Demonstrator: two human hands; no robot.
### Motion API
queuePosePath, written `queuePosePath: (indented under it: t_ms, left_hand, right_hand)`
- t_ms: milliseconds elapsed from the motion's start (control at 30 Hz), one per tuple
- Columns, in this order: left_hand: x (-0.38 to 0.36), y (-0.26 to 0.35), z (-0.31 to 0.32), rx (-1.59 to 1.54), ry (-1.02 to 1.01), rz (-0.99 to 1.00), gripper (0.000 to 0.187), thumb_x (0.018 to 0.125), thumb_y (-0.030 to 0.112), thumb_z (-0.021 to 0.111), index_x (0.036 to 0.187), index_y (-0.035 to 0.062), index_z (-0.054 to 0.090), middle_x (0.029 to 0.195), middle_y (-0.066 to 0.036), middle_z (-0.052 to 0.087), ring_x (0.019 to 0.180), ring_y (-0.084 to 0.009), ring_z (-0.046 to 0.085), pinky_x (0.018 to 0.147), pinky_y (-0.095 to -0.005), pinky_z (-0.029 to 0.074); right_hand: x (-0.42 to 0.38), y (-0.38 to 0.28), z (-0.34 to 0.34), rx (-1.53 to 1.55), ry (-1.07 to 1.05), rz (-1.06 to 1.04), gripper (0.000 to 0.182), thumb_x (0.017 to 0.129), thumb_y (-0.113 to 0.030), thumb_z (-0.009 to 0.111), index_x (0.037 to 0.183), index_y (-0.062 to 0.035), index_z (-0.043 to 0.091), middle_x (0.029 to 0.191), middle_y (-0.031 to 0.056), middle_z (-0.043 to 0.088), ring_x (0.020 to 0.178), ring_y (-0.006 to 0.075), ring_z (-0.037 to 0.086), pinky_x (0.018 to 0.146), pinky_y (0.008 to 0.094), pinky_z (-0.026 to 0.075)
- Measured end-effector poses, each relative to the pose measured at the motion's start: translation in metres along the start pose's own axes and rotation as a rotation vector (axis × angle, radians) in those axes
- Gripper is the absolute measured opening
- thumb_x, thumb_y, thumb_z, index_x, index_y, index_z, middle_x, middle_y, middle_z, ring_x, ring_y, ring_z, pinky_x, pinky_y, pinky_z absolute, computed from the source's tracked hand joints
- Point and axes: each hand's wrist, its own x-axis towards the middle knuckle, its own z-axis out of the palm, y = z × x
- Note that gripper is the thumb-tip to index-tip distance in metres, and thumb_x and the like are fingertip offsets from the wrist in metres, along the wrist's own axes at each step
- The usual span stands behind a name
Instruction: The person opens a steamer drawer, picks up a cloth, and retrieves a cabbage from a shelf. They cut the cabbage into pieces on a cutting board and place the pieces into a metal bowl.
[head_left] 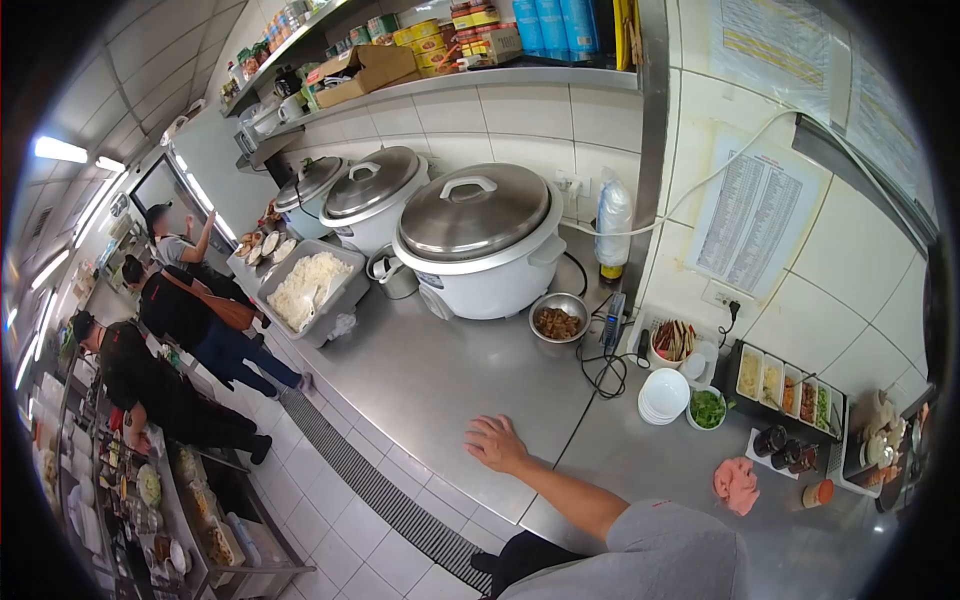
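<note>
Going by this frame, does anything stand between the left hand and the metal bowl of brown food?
Nothing visible does. Bare steel counter lies between the left hand, which appears to rest on it, and the metal bowl. The black cable loops to the right of that path in the picture.

No word, number or brand can be read with certainty. A white rectangular paper sheet printed in columns (755, 215) is fixed to the tiled wall, its lines too small to make out; a white sheet with yellow-marked rows (770, 45) above it is equally illegible. Labels on the round yellow cans (428, 50) and the glossy upright blue packs (545, 28) on the shelf are also unreadable.
</note>
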Motion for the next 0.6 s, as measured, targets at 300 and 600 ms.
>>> queuePosePath:
  t_ms: [300, 600]
  left_hand:
    - [0.002, 0.005, 0.026, -0.114, 0.096, 0.015, 0.052, 0.094, 0.047, 0.059, 0.118, 0.0004, 0.065, 0.113, -0.022, 0.066, 0.108, -0.0320, 0.061, 0.095, -0.0436, 0.047]
    - [0.030, -0.048, 0.065, -0.071, 0.025, -0.173, 0.052, 0.085, 0.048, 0.064, 0.124, 0.0126, 0.065, 0.116, -0.016, 0.068, 0.110, -0.0323, 0.064, 0.097, -0.0390, 0.049]
  right_hand:
    - [0.002, 0.002, 0.002, -0.022, -0.005, -0.013, 0.037, 0.095, -0.040, 0.055, 0.115, -0.0113, 0.068, 0.134, 0.0091, 0.055, 0.132, 0.0267, 0.043, 0.111, 0.0524, 0.026]
    - [0.006, 0.002, 0.002, -0.037, 0.070, -0.047, 0.032, 0.091, -0.036, 0.062, 0.109, -0.0100, 0.070, 0.127, 0.0094, 0.059, 0.127, 0.0287, 0.048, 0.107, 0.0500, 0.029]
